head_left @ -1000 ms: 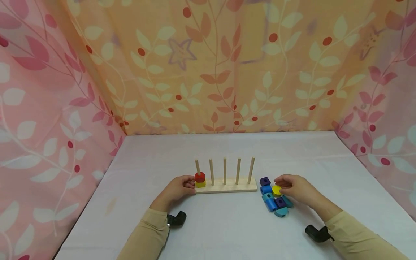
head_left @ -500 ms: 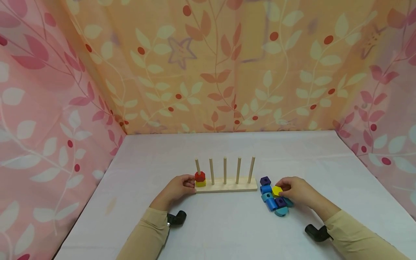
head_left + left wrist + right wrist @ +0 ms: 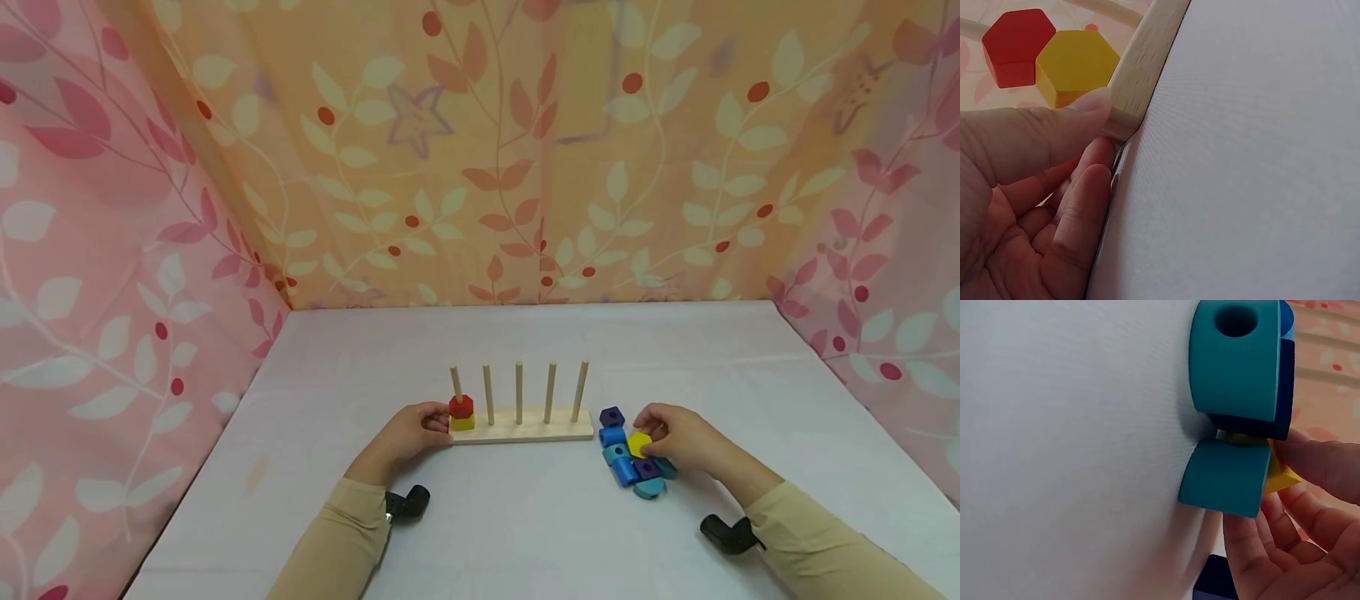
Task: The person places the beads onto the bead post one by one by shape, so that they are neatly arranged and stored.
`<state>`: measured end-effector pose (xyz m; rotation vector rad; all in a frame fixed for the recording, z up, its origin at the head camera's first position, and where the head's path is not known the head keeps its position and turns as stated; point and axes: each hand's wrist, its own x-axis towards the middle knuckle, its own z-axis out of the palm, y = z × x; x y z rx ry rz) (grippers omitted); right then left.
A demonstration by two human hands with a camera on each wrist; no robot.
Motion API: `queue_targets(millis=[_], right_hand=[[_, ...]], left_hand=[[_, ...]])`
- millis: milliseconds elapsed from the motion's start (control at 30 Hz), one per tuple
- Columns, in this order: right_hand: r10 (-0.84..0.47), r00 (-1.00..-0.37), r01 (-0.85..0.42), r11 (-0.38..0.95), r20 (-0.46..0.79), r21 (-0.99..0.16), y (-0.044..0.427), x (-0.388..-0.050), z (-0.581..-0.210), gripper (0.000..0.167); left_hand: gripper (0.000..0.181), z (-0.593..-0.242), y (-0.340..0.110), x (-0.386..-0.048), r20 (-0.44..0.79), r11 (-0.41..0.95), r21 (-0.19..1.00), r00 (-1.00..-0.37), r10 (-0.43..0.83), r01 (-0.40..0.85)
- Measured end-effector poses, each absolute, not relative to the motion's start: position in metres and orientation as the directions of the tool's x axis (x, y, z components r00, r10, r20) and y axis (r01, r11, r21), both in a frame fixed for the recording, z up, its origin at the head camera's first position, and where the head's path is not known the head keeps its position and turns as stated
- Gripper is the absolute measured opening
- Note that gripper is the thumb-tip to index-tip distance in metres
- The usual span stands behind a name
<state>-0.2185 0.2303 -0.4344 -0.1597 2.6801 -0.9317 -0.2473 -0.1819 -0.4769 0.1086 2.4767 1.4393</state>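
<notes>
A wooden peg stand [image 3: 525, 430] with several upright pegs sits on the table. Its leftmost peg carries a yellow hexagonal block [image 3: 1079, 62] below a red hexagonal block [image 3: 1019, 47]. My left hand [image 3: 408, 433] holds the stand's left end, thumb beside the yellow block and curled fingers against the end. At the pile right of the stand, my right hand [image 3: 678, 437] pinches another yellow hexagonal block [image 3: 639, 444] between thumb and fingers. Teal half-round blocks [image 3: 1225, 478] partly hide that block in the right wrist view.
Around the right hand lie blue blocks [image 3: 624, 472], a purple block [image 3: 647, 468] and a teal half-round block [image 3: 649, 488]. A purple hexagonal block [image 3: 612, 417] lies at the pile's far end. Floral cloth [image 3: 495, 167] walls the white table [image 3: 487, 533].
My right hand has closed its thumb and fingers on the yellow block in the pile, which has shifted slightly. The left hand stays at the stand's end.
</notes>
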Motion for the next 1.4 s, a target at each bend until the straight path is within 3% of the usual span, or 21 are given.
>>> queue_targets(millis=[300,633,1033,1400], right_hand=[[-0.175,-0.954,0.006,0.802,-0.244,-0.597,0.228,-0.219,-0.431,0.023],[-0.182,-0.966,-0.019,0.762,-0.186,-0.648,0.224,-0.217,-0.407,0.023],[-0.211,-0.977,-0.174,0.673,0.039,-0.718,0.21,-0.22,-0.356,0.031],[-0.342,-0.928,-0.317,0.522,0.147,-0.792,0.162,-0.225,-0.326,0.025]], left_hand=[[0.044,-0.477,-0.181,-0.247,-0.198,0.509,0.858,-0.96,0.199,-0.071],[0.044,-0.477,-0.181,-0.248,-0.194,0.514,0.855,-0.961,0.199,-0.067],[0.043,-0.48,-0.182,-0.249,-0.18,0.505,0.862,-0.96,0.213,-0.05],[0.041,-0.479,-0.182,-0.248,-0.173,0.484,0.874,-0.959,0.223,-0.045]])
